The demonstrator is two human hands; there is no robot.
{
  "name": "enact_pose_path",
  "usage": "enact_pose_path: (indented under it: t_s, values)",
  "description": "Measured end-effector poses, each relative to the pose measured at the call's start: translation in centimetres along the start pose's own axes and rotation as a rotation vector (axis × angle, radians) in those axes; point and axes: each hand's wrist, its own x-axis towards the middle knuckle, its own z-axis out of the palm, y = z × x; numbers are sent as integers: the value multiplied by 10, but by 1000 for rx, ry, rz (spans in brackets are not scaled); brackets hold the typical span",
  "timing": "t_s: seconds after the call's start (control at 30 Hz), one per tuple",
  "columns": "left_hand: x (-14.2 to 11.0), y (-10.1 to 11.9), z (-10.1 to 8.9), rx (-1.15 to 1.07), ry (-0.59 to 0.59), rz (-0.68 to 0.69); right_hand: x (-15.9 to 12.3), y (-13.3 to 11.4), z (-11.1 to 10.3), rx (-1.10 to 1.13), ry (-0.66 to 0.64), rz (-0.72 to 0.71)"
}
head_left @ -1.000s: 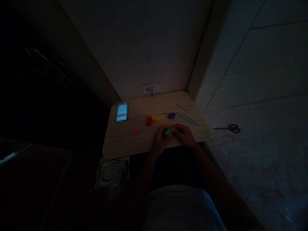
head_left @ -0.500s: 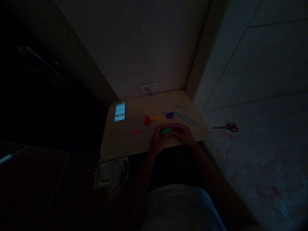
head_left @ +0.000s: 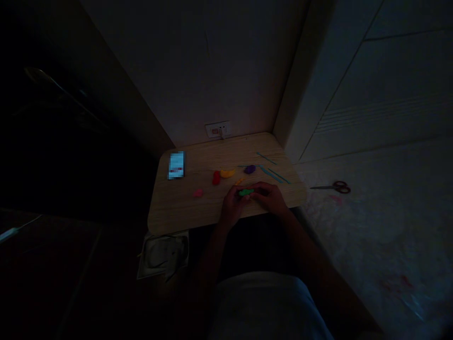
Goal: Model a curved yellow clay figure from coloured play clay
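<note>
A lump of green modelling clay (head_left: 246,192) is pinched between the fingers of my left hand (head_left: 232,204) and my right hand (head_left: 272,197), above the front of the small wooden table (head_left: 184,208). Just beyond my fingers lie small orange bits (head_left: 239,181). Farther back are a yellow banana-shaped piece (head_left: 227,174), a red piece (head_left: 216,178) and a purple lump (head_left: 249,169). A pink piece (head_left: 198,193) rests to the left of my hands. The undersides of my fingers are too dark to make out.
Thin bluish sticks or tools (head_left: 271,174) lie at the table's right. A phone (head_left: 176,165) with a lit screen is at the back left. Scissors (head_left: 339,187) rest on a pale sheet to the right. Below the table's left edge sits a tray (head_left: 163,255). A wall socket (head_left: 218,129) is behind.
My hands stay in nearly the same place, with the green clay turned slightly between my fingers. The other pieces have not moved.
</note>
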Motion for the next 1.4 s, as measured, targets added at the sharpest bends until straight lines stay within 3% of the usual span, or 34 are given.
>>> enact_pose_path:
  t_s: [0.4,0.83,1.3,1.4]
  values:
    - [0,-1,4,-11,-55,-68,0,-4,6,26,68,44]
    - [-6,13,7,106,-102,-52,1,-19,9,-233,49,0]
    - [-6,15,11,151,-34,-67,-2,-17,4,116,-138,24]
    - [-5,16,11,144,-9,-46,-2,-16,3,108,-109,38]
